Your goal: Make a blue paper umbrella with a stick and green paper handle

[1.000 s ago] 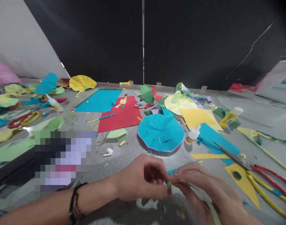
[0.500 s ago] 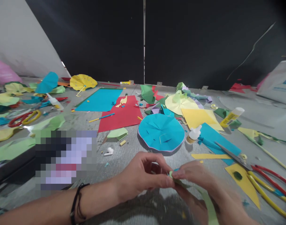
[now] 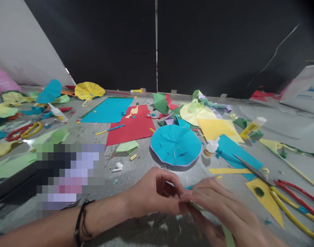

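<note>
My left hand [image 3: 159, 193], a dark cord bracelet on its wrist, is closed in a pinch at the end of a light green paper strip [image 3: 228, 236]. The fingers of my right hand [image 3: 218, 204] press on the same strip from the right, touching the left fingertips. The strip's tail hangs down under the right palm. A bit of blue [image 3: 189, 187] peeks out between the hands; most of it is hidden. Just beyond lies a pleated blue paper disc [image 3: 176, 144] with a lilac edge and small slits. A small white-capped glue bottle [image 3: 210, 148] stands right of the disc.
Scissors with red and yellow handles [image 3: 270, 183] lie open at right, over blue and yellow paper. A glue stick [image 3: 254, 127] leans behind. Red paper [image 3: 131, 128], blue paper [image 3: 107, 109] and a yellow disc [image 3: 89, 90] lie farther left. A dark panel [image 3: 102, 44] closes off the back.
My right hand has shifted over the pinch point, covering more of the green strip's end. Both hands stay together, and the view has moved slightly.
</note>
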Tool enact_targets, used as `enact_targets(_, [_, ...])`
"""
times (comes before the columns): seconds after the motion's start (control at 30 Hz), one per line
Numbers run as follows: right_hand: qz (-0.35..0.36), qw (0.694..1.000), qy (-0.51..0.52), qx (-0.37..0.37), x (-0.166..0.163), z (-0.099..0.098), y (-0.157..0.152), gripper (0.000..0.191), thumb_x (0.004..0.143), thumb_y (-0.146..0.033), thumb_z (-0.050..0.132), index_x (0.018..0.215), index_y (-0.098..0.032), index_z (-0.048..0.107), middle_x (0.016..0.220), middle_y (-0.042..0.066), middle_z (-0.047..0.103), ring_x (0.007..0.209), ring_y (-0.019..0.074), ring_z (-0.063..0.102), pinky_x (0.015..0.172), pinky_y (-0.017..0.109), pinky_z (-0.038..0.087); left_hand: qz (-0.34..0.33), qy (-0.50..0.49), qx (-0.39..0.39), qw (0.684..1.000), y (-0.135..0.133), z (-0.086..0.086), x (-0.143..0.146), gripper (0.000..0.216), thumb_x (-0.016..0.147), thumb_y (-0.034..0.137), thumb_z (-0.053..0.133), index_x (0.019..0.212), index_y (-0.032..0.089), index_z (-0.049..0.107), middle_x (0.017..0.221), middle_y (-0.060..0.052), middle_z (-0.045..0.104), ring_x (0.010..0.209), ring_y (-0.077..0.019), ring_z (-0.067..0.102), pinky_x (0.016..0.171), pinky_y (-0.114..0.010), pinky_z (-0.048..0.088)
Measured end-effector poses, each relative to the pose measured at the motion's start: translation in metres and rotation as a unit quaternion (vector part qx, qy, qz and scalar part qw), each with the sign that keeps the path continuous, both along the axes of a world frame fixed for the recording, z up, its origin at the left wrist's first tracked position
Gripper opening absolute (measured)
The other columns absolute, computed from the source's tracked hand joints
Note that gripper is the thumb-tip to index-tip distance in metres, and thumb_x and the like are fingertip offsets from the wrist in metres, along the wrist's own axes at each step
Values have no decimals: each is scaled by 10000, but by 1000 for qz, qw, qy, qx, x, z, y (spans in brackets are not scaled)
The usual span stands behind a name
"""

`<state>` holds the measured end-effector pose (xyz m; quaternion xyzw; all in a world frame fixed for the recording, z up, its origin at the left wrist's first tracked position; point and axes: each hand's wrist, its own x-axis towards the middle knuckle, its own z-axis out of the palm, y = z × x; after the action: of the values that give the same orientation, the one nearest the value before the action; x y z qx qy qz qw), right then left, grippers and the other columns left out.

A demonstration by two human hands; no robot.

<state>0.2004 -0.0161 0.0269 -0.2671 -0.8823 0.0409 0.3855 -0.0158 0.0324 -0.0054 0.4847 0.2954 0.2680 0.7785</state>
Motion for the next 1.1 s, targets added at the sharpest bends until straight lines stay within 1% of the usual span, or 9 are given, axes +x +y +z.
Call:
enact_targets(0.13, [-7,1000,2,5,-3,-3,0,269,971,-32,553,1196,-158,627,951,74,800,855,182,770,770,270,634,6,-7,-2,1000,-3,6,1,390,554,277,998,734,141,681,692,30,625,648,-99,558,596,-213,420])
enact_targets(0.23, [-11,1000,26,-2,-3,-5,-1,307,959,-15,579,1224,-163,626,951,60,796,836,172,768,773,265,640,11,-12,-10,1000,-5,8,3,397,556,289,998,726,144,670,689,28,624,623,-97,560,575,-213,415])
enact_targets(0.4, [-6,999,53,-8,0,-7,-1,375,934,13,589,1260,-170,625,922,48,795,800,172,759,768,287,646,18,-7,-11,1000,-3,3,3,397,499,251,1016,716,140,702,679,27,635,593,-86,541,561,-209,408])
enact_targets(0.47, [-3,999,43,-13,0,-5,0,387,935,14,581,1263,-187,626,914,49,800,795,181,764,755,294,655,13,-1,-13,1000,-2,0,1,405,476,223,1021,734,140,720,675,29,637,593,-82,535,557,-204,399])
enact_targets(0.57, [10,1000,17,-19,1,-3,2,382,940,12,570,1270,-171,626,932,68,794,832,186,763,762,287,663,9,4,-12,1000,-1,-1,0,416,466,211,1024,755,137,734,661,35,636,585,-74,520,558,-199,388])
enact_targets(0.73, [7,1000,3,-13,3,-6,2,334,938,2,586,1235,-140,647,936,75,777,887,179,744,779,260,659,5,17,-5,1000,-2,6,-1,405,519,282,1013,745,130,713,673,28,626,601,-77,517,570,-206,389])
enact_targets(0.87, [-10,1000,28,-11,4,-8,3,377,920,15,587,1245,-167,650,950,63,780,902,175,751,782,256,652,9,21,-7,1000,-1,8,-1,416,570,372,991,758,143,698,662,32,609,581,-81,509,538,-214,368])
enact_targets(1.0, [-29,999,45,-6,6,-10,3,383,900,2,619,1222,-201,656,942,52,784,905,182,760,776,270,653,9,18,-10,1000,-1,9,-1,424,554,364,998,735,146,682,661,35,610,580,-81,518,529,-214,372])
enact_targets(1.1, [-18,999,33,-1,7,-12,3,393,924,9,605,1270,-174,638,961,63,804,953,181,754,839,279,647,25,-15,-35,999,-3,11,0,405,599,356,982,749,143,671,675,38,622,494,-42,451,452,-204,294])
